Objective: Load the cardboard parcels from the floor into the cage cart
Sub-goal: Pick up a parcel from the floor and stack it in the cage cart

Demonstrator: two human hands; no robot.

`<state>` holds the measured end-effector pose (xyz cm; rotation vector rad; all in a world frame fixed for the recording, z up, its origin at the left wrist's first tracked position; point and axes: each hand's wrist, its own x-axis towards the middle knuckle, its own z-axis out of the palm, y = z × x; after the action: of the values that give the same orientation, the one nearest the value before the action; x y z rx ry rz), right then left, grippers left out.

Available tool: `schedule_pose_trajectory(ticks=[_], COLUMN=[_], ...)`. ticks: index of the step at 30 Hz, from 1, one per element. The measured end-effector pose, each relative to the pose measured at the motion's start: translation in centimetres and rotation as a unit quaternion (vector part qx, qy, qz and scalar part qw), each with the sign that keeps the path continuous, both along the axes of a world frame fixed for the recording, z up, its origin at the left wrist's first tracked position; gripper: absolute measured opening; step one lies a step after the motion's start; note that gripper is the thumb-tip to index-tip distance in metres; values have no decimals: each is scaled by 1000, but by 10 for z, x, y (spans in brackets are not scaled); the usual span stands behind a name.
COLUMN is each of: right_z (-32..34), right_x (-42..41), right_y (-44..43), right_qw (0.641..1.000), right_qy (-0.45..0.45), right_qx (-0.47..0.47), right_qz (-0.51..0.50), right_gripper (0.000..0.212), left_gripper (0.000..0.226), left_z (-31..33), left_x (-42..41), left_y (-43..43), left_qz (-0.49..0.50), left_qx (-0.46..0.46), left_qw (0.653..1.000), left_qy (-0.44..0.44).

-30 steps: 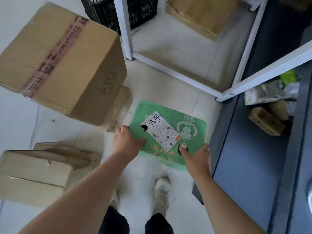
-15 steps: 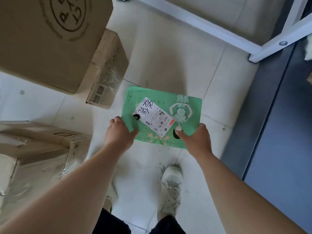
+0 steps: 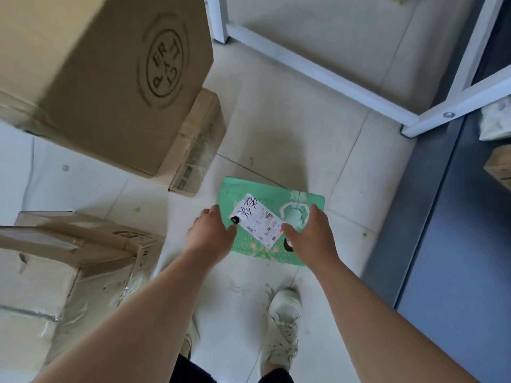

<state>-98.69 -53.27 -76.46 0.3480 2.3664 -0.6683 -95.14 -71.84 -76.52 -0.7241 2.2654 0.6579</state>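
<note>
A flat green parcel (image 3: 265,200) with a white shipping label is held above the tiled floor. My left hand (image 3: 211,233) grips its left edge with the thumb on top. My right hand (image 3: 311,234) grips its near right part, thumb on the label's corner. A big cardboard box (image 3: 96,70) with a round stamp sits at the upper left. A smaller taped box (image 3: 199,145) lies against it. A crumpled cardboard box (image 3: 55,272) stands at the lower left. The cage cart itself I cannot make out.
A white metal frame (image 3: 318,76) runs across the floor at the top right, its corner (image 3: 409,128) next to a dark grey surface (image 3: 456,244) along the right. A carton edge (image 3: 500,167) and a pale bag (image 3: 497,123) lie at far right. My shoes (image 3: 282,324) stand below.
Both hands kept hold of the green parcel and shifted right in view. My right hand slid further onto its top. The camera view rose a little, showing more of the white frame.
</note>
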Motion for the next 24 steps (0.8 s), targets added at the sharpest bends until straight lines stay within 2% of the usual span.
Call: schedule_pose_trajectory(ticks=[7,11,15,19,24], right_z=[127,199,251,275,275], right_x=[-61,-89,-104,-105,-96], right_y=[-57,-96,-144,-198,-260], right_qw=[994,986,977,974,982], right_qy=[97,143,174,172,133], right_qx=[-47,-73,-96,-107,-83], right_qz=[20,42,76,98,105], right_gripper=[68,65,64,70,80], left_gripper=[49,38,37,49,70], left_z=[131,208,264,287,288], left_x=[-46,-68,-84,-88,-86], left_y=[-26,-59,-112,-178,-258], left_qz=[12,42,73,106,95], left_qx=[25,20,-36,-94,-135], left_qw=[986,957,929,925,951], left_qy=[165,285,362,354,261])
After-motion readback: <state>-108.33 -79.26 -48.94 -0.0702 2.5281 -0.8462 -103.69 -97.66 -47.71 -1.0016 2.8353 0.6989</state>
